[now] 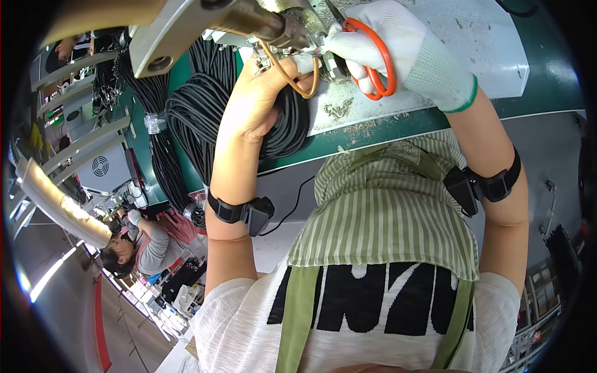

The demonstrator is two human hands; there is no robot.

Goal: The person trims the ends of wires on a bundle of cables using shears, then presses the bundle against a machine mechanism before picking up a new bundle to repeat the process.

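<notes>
At the top, my right hand [398, 53], in a white knit glove with a green cuff, is closed around scissors with orange-red handles [387, 59]. Part of a dark blade [334, 11] points up past the glove. My left hand [267, 87] is closed near the metal fixture, pinching a thin brown cable [290, 81] that loops over the fingers; white covering shows on its fingertips. Both hands' fingertips come close together beside a metal machine part [283, 31]. What lies exactly between them is too small to make out.
Bundles of black cable [196, 102] lie left of my left hand. Offcuts [339, 110] litter the white board [497, 62] on the green bench [547, 87]. A metal machine arm [165, 46] overhangs from the upper left. Farther left, another person [152, 245] sits at work.
</notes>
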